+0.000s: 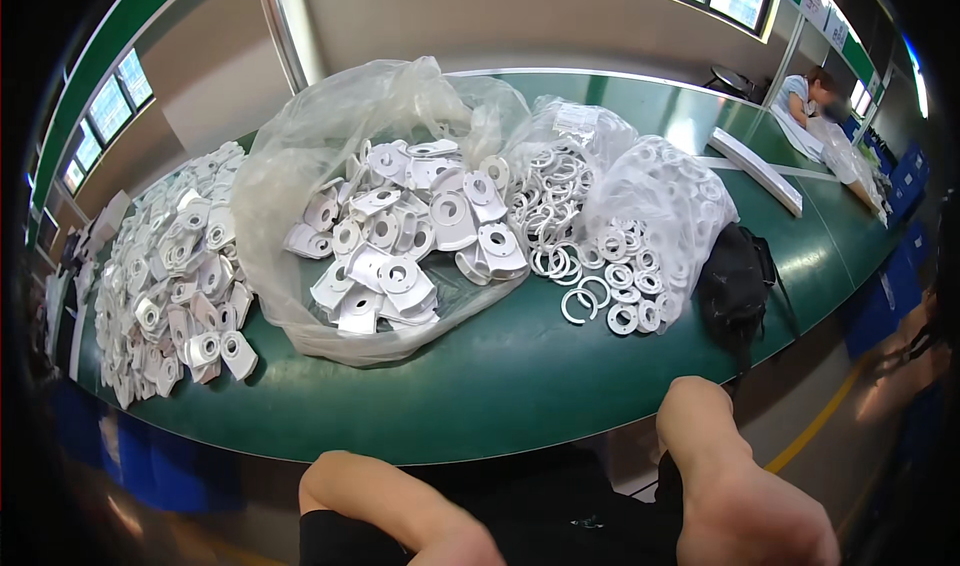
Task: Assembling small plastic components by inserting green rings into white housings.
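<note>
Both my arms are bent, with the forearms coming back toward the lower edge. Of my left hand [460, 548] only a cut-off, blurred part shows, below the table edge. My right hand [762, 522] looms large and smeared at the lower right, its fingers hidden. Neither touches anything I can see on the table. Nearest across the edge lie a large open clear plastic bag [275, 296] of white plate-like parts [398, 276] with round holes, and two clear bags [690, 201] of white plastic rings [622, 318]. Some rings spill onto the green table [480, 396].
A big heap of similar white parts [180, 276] covers the table's left end. At the right lie a black bag [735, 281] and a long white strip [755, 171]. Another person [797, 101] leans over the far right end. Blue bins [880, 311] stand beyond the table.
</note>
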`<action>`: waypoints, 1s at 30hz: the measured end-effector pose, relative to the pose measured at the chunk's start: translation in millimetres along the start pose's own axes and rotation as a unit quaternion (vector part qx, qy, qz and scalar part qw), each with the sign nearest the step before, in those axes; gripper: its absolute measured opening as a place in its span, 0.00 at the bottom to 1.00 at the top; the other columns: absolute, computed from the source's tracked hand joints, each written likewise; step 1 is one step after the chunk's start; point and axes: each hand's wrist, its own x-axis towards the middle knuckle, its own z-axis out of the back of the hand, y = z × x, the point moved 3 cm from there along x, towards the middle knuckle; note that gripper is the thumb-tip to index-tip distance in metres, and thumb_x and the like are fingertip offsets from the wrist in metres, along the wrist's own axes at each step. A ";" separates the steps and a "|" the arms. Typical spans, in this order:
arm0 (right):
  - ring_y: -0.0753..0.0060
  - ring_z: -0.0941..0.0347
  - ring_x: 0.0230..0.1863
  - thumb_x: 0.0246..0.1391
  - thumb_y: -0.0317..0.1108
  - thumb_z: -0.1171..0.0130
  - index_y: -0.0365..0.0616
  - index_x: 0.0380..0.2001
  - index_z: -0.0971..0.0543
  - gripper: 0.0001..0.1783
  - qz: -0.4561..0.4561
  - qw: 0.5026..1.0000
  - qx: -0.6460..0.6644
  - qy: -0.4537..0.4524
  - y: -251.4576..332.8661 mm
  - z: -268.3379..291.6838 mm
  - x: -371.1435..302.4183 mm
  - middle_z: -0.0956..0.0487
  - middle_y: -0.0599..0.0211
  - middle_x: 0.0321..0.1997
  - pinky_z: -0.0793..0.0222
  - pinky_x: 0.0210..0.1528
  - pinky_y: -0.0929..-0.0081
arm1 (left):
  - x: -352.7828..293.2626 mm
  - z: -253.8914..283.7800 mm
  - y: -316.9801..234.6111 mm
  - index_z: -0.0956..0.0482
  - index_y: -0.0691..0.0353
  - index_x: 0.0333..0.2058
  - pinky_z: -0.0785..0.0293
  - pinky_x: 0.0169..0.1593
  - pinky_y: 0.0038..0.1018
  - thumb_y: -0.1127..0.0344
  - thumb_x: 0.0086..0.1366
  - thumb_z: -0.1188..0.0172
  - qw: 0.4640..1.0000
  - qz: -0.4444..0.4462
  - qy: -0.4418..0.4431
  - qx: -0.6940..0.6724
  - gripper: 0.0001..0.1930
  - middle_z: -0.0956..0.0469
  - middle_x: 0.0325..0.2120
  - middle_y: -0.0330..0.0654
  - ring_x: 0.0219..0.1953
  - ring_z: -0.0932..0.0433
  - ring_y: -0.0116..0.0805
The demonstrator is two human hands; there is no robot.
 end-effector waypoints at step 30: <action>0.80 0.32 0.25 0.49 0.33 0.36 0.38 0.37 0.19 0.12 -0.629 0.570 -0.234 0.474 -88.4 118.9 -259.0 0.21 0.68 0.29 0.36 0.29 0.79 | -203.9 164.0 76.2 0.32 0.66 0.48 0.27 0.43 0.33 0.76 0.60 0.45 0.475 0.850 0.116 0.198 0.16 0.24 0.40 0.43 0.43 0.24 0.37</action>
